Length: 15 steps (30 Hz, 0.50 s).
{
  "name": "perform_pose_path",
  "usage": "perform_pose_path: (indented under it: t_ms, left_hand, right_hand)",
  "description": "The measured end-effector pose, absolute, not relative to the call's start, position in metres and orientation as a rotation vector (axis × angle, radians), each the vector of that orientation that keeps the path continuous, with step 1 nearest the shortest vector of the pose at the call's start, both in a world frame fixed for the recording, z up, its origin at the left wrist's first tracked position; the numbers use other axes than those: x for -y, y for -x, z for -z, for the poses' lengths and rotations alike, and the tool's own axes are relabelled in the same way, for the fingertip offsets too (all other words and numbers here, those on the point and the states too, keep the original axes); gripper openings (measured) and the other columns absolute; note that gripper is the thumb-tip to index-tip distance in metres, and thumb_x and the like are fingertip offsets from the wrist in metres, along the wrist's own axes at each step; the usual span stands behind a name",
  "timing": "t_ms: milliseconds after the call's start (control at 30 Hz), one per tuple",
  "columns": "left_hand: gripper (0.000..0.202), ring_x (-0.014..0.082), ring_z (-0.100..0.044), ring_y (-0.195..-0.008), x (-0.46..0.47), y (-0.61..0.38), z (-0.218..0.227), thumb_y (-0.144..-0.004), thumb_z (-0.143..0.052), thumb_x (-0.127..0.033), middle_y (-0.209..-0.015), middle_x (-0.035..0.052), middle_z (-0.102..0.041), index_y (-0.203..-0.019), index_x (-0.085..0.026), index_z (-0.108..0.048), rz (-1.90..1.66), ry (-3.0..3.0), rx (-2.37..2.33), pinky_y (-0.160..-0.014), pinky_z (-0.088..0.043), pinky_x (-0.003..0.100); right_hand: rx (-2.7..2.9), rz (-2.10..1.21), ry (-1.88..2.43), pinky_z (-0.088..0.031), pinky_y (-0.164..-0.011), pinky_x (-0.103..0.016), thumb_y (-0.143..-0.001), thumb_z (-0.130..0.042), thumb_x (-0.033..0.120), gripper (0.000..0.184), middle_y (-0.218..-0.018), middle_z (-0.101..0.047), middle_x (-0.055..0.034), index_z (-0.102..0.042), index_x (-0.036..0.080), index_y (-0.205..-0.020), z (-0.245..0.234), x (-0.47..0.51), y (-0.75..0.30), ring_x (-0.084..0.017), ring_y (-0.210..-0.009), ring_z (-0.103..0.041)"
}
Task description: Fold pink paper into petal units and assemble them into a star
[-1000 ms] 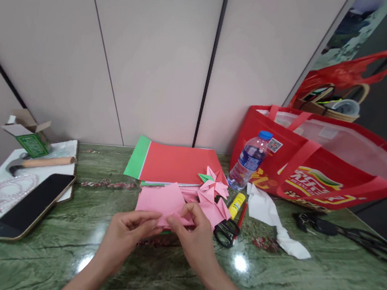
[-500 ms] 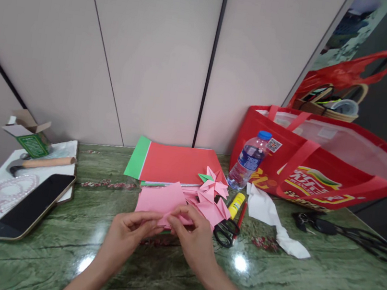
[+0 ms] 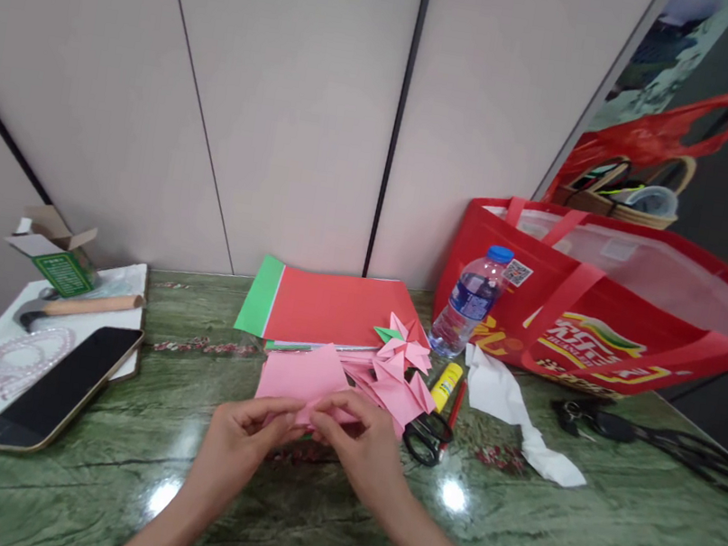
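A small piece of pink paper [image 3: 308,413] is pinched between the fingertips of my left hand [image 3: 244,438] and my right hand [image 3: 359,441]. Both hands are closed on it, close together, and the fingers hide most of its shape. Just beyond them lies a stack of pink paper sheets [image 3: 298,373]. Folded pink paper pieces [image 3: 397,392] lie to the right of the stack, beside my right hand. Behind these sits a pink folded paper flower [image 3: 405,343] with one green point. Red and green sheets [image 3: 338,306] are spread at the back.
Right of the paper are black-handled scissors [image 3: 427,438], a yellow glue stick [image 3: 445,387], a red pencil [image 3: 456,410], a water bottle [image 3: 469,302], white tissue [image 3: 503,394] and a red bag [image 3: 553,292]. A phone [image 3: 63,388], hammer [image 3: 82,306] and green box [image 3: 64,265] are at left.
My right fingertips have shifted slightly left, nearer to my left fingertips, on the pink paper. Everything else stays in place apart from a slight shift of the view.
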<state>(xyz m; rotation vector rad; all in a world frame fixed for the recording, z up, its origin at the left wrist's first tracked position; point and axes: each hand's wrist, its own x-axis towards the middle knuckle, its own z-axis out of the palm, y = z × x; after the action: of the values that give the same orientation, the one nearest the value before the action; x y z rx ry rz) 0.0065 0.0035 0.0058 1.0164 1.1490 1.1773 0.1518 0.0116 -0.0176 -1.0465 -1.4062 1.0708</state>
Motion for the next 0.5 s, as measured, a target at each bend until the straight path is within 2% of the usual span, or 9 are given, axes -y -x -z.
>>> perform_pose_path:
  t_ms: [67, 300, 400, 500]
  left_hand:
    - [0.015, 0.0196, -0.068, -0.067, -0.0042, -0.0057, -0.0053, -0.055, -0.074, -0.022, -0.07, 0.0018, -0.073, -0.07, -0.017, -0.073, -1.18, -1.019, -1.144, -0.07, -0.056, 0.027]
    - [0.015, 0.0196, -0.068, -0.073, -0.0056, -0.0016, -0.0053, -0.059, -0.072, -0.024, -0.075, 0.0032, -0.074, -0.072, -0.017, -0.073, -1.092, -1.078, -1.109, -0.073, -0.054, 0.026]
    - [0.016, 0.0189, -0.068, -0.072, -0.0056, -0.0004, -0.0052, -0.059, -0.072, -0.024, -0.075, 0.0036, -0.074, -0.074, -0.018, -0.073, -1.055, -1.108, -1.16, -0.071, -0.054, 0.024]
    - [0.018, 0.0181, -0.067, -0.069, -0.0055, -0.0004, -0.0045, -0.057, -0.074, -0.025, -0.074, 0.0043, -0.074, -0.074, -0.018, -0.073, -1.034, -1.151, -1.24, -0.064, -0.053, 0.021]
  right_hand:
    - [1.421, -1.034, 1.064, -0.048, -0.06, -0.024, -0.069, -0.064, 0.02, 0.007, -0.07, -0.063, -0.0001, -0.062, 0.018, -0.075, 0.0172, -0.0117, -0.1529, -0.015, -0.061, -0.061]
    - [1.285, -1.185, 1.07, -0.048, -0.051, -0.023, -0.068, -0.064, 0.022, 0.014, -0.068, -0.059, 0.002, -0.057, 0.019, -0.079, 0.0184, -0.0122, -0.1538, -0.014, -0.054, -0.061]
    - [1.296, -1.188, 1.099, -0.045, -0.048, -0.022, -0.068, -0.065, 0.022, 0.014, -0.061, -0.057, 0.0033, -0.056, 0.019, -0.077, 0.0167, -0.0125, -0.1539, -0.013, -0.049, -0.059]
    - [1.321, -1.174, 1.125, -0.042, -0.044, -0.02, -0.067, -0.065, 0.023, 0.013, -0.065, -0.057, 0.003, -0.056, 0.019, -0.077, 0.0155, -0.0124, -0.1541, -0.011, -0.045, -0.056]
